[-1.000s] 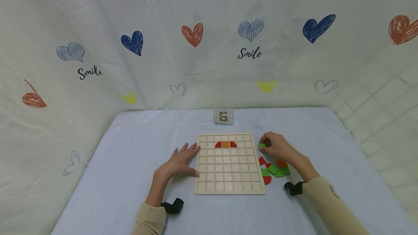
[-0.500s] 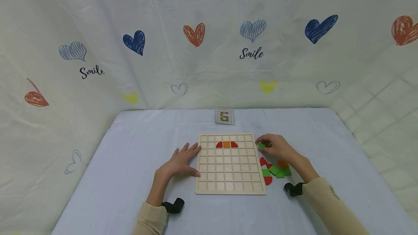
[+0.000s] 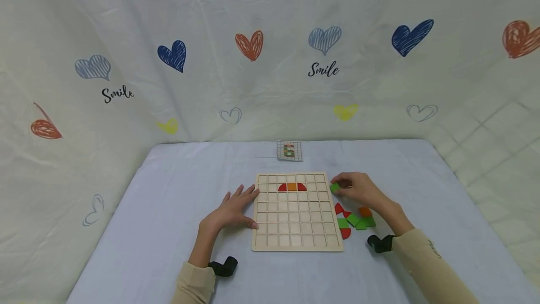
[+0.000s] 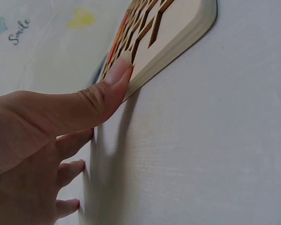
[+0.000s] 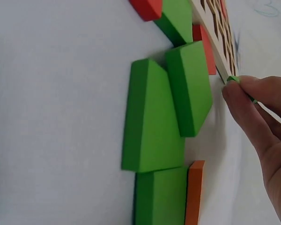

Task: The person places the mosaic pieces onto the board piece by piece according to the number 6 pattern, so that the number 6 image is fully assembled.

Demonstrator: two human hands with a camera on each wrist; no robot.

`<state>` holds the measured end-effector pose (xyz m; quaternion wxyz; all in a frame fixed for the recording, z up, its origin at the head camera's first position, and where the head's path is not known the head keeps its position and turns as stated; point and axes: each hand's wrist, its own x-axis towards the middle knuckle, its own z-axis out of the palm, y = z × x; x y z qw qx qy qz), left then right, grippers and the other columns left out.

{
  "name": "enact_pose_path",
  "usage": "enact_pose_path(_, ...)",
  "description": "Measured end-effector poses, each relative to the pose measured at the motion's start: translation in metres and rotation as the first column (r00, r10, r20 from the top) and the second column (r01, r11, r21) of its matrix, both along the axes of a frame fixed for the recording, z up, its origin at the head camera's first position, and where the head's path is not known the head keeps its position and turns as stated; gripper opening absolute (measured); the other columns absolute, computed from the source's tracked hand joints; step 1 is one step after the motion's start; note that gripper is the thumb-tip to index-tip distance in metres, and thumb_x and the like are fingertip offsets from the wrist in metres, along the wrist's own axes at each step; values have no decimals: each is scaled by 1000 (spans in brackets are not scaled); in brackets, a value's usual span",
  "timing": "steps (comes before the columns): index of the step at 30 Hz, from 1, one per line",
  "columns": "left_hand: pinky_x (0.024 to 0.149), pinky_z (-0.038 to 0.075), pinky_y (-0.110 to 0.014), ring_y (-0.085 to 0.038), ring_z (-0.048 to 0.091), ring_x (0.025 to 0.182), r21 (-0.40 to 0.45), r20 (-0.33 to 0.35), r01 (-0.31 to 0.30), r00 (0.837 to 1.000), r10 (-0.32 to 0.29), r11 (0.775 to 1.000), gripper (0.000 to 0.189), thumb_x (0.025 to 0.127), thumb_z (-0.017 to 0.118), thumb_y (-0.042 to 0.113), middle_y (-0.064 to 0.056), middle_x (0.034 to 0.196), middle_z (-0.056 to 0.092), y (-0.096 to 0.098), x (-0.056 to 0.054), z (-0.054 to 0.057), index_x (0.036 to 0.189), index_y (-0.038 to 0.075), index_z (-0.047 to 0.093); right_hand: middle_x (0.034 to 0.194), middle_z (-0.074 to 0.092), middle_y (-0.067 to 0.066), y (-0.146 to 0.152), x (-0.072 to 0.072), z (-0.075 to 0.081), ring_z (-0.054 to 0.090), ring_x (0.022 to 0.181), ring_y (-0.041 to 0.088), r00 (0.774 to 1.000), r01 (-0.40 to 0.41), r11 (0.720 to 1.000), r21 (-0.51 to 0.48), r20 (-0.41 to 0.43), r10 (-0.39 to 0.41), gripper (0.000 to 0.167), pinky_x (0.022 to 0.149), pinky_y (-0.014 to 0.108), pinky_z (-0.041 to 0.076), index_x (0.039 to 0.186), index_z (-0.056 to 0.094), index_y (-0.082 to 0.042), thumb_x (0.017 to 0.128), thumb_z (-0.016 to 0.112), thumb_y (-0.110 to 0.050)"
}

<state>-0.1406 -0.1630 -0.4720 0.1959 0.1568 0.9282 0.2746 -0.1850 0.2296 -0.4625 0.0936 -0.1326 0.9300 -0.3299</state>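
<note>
My right hand (image 3: 359,189) pinches a green tile (image 3: 335,188) between thumb and fingertips, just beside the upper right edge of the wooden grid board (image 3: 297,243). In the right wrist view only a sliver of that green tile (image 5: 232,78) shows. On the board, an orange square (image 3: 292,186) sits between two red rounded pieces (image 3: 282,188) in one row near the top. Spread out at the board's left edge, my left hand (image 3: 231,211) rests with its thumb (image 4: 118,75) on the rim. Its other fingertips reach the same side higher up.
Right of the board lie several loose pieces: green tiles (image 3: 353,220), an orange tile (image 3: 364,211) and red pieces (image 3: 346,233), some touching or overlapping. A card (image 3: 289,151) with a coloured grid pattern lies behind the board. A white curtain (image 3: 270,83) hangs behind the table.
The right hand has shifted slightly left with the green tile, which now sits closer to the board's edge. The left hand and the pieces on the board stay in place.
</note>
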Motion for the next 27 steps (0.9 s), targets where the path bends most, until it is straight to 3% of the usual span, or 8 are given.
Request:
enact_pose_path(7,127,0,-63,-35,6,161,1,6,-9,1000,9,1000,101,77,91,31,-4,172,23,0,1,2,161,16,37,118,73,13,-6,2,2,70,105,29,1000,7,998,-65,29,-5,35,95,47,59,125,72,-3,92,76,-13)
enact_pose_path(16,127,1,-62,-34,6,161,-10,1,-17,1000,17,1000,101,77,91,31,-2,172,23,0,1,2,161,17,37,127,71,18,-19,1,4,72,107,30,998,-39,994,-98,44,44,38,96,47,59,130,70,-1,94,74,-12)
enact_pose_path(23,127,1,-62,-34,6,161,-21,0,-10,1000,10,1000,101,77,91,32,-1,172,23,0,1,2,162,18,36,125,72,13,-32,0,4,72,106,24,995,-39,989,-141,83,52,40,97,44,59,131,70,-4,93,77,-16)
enact_pose_path(27,127,1,-63,-34,6,161,-24,-1,-8,1000,8,1000,101,77,90,32,-2,172,23,0,0,1,162,17,36,122,74,13,-38,0,6,72,105,24,994,-72,983,-169,63,84,39,95,45,59,129,70,-3,92,76,-15)
